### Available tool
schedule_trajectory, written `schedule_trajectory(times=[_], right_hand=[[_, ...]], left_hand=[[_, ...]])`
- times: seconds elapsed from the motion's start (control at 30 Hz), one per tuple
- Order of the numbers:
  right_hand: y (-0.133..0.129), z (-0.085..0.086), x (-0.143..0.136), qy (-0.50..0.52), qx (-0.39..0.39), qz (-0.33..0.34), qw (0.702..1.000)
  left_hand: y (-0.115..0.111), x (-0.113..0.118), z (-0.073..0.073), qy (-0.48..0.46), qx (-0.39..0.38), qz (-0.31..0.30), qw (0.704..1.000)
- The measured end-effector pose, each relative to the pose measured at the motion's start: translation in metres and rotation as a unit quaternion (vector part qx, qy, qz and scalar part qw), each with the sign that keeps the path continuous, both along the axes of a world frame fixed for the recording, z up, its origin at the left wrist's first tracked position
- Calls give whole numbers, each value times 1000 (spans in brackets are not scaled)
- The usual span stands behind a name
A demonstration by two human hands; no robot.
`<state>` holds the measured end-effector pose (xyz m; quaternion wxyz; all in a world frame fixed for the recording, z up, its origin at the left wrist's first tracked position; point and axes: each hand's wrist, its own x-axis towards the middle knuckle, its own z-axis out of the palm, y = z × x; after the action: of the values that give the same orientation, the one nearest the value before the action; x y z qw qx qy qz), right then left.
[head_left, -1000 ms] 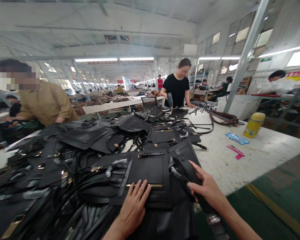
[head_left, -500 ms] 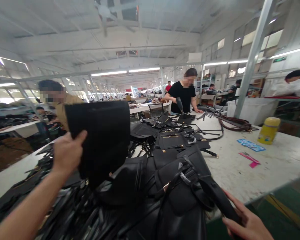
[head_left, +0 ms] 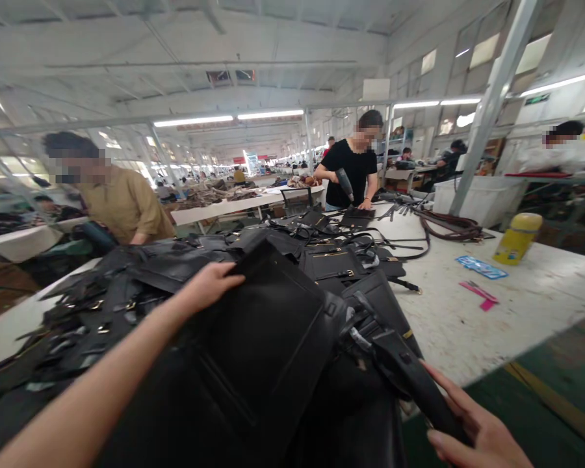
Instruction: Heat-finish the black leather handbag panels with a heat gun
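My left hand [head_left: 210, 284] pinches the top edge of a black leather bag panel [head_left: 273, 312], which has stitched lines and lies tilted over the pile. In my right hand [head_left: 478, 416], at the lower right, is the handle of a black tool [head_left: 419, 383] that looks like a heat gun. Its front end points up and left toward the bags, beside a bag part with clear plastic wrap. Under and around both hands spreads a heap of black leather bags [head_left: 112, 312] with straps and gold buckles. The panel hides much of the heap's middle.
On the white table [head_left: 541, 305] at right stand a yellow bottle [head_left: 519, 239], a blue card [head_left: 481, 266] and a pink-handled tool [head_left: 480, 296]. Brown straps [head_left: 448, 224] lie farther back. Two co-workers [head_left: 353, 162] stand across the table; a metal post [head_left: 487, 123] rises behind it.
My left hand has moved right and lowered the panel from upright onto the pile, tilting it. My right hand keeps its grip almost in place. The view has shifted slightly.
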<state>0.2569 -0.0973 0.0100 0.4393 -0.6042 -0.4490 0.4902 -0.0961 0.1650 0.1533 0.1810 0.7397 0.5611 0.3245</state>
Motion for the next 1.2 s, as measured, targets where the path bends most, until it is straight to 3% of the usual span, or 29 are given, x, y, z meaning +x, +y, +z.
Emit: schedule_trajectory(times=[0.1, 0.2, 0.27, 0.33, 0.5, 0.6, 0.77, 0.87, 0.97, 1.07, 1.2], right_hand=[[2, 6, 0, -9, -13, 4, 1000], [9, 10, -1, -15, -17, 9, 1000], [14, 16, -4, -14, -17, 6, 1000], [20, 28, -10, -16, -21, 3, 1000], [35, 65, -36, -98, -31, 74, 992], [51, 75, -48, -197, -19, 139, 970], [72, 63, -50, -254, -52, 159, 953], [81, 49, -51, -208, -65, 152, 964], [89, 40, -55, -173, -11, 92, 980], [89, 43, -56, -160, 41, 36, 986], [74, 57, -50, -155, 14, 102, 982]], left_hand=[[-15, 35, -68, 58, -9, -74, 996], [-56, 61, -135, 108, 25, -115, 987], [-85, 71, -165, 157, 63, -153, 974], [-107, 79, -181, 200, 85, -166, 962], [-126, 98, -192, 269, 125, -158, 942], [-128, 101, -195, 276, 159, -179, 931], [-130, 97, -201, 269, 160, -218, 924], [-128, 98, -203, 267, 147, -218, 927], [-126, 98, -203, 262, 148, -217, 929], [-127, 97, -203, 255, 148, -219, 930], [-128, 95, -202, 245, 140, -221, 933]])
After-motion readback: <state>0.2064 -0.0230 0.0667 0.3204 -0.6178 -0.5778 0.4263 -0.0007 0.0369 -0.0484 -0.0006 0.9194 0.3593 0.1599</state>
